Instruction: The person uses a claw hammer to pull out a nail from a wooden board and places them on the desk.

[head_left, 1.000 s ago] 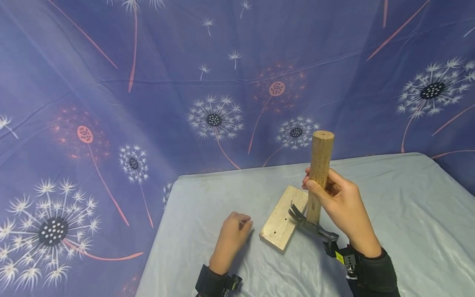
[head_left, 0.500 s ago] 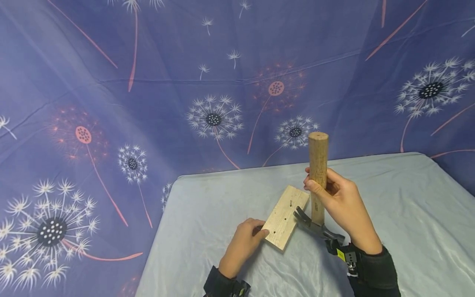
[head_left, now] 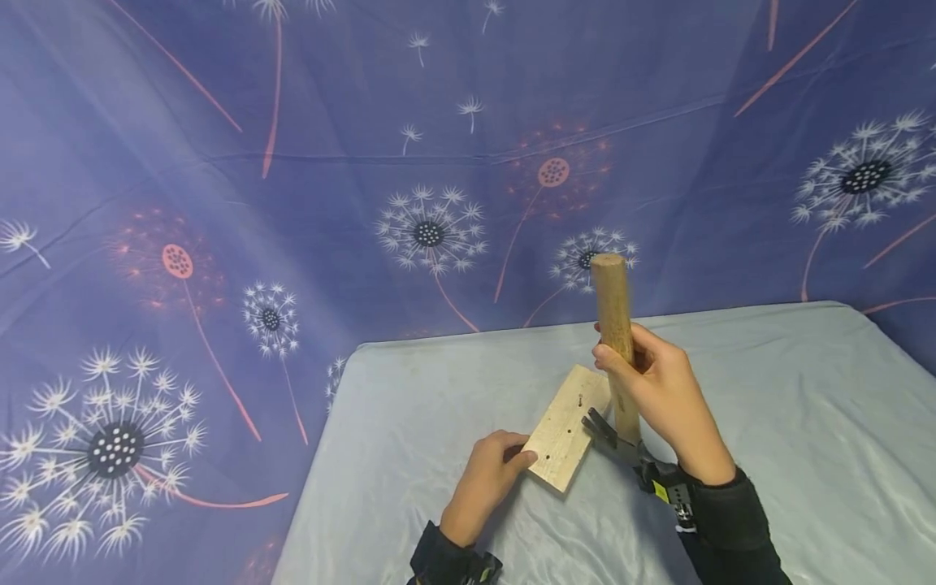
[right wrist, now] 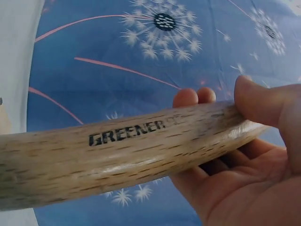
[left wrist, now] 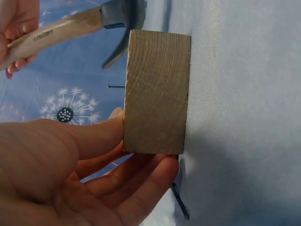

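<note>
My right hand [head_left: 673,398] grips a claw hammer [head_left: 613,305] by its wooden handle, head down and handle end up. The claw is just right of a pale wooden block [head_left: 557,445] that lies on the cloth. My left hand [head_left: 484,481] holds the block's near left side, thumb on the top edge and fingers along the side. From the block's top a nail [left wrist: 116,86] sticks out, and two dark spots show nearer me. Another nail [left wrist: 180,202] shows by my left fingertips in the left wrist view. Dark lettering marks the hammer handle [right wrist: 131,146] in the right wrist view.
A pale blue cloth [head_left: 409,390] covers the table, wrinkled toward the front. Behind it hangs a blue-purple curtain [head_left: 351,162] printed with dandelions. Dark bands with small devices [head_left: 676,500] wrap both wrists.
My left hand has moved right from the cloth onto the block and now grips its edge. The hammer has drawn back from over the block to its right side, uncovering the standing nail.
</note>
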The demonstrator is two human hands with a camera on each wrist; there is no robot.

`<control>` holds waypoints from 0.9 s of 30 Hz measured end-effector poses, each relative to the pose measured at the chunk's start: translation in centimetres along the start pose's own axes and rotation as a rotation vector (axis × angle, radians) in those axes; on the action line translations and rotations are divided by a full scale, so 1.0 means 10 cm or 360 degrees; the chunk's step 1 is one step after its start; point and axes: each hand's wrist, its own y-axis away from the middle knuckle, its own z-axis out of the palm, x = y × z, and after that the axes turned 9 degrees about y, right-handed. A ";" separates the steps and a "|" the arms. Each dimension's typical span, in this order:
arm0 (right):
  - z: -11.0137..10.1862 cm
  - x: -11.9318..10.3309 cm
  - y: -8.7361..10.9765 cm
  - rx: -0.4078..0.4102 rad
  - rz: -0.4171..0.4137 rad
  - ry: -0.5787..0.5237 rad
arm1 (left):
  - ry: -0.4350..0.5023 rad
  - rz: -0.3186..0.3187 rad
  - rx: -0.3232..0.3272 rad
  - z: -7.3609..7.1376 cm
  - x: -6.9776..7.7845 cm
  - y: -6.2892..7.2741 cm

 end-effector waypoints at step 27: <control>0.26 0.02 -0.66 -0.0293 -0.0077 0.0161 | 0.0060 -0.0114 0.0003 -0.03 0.06 -0.01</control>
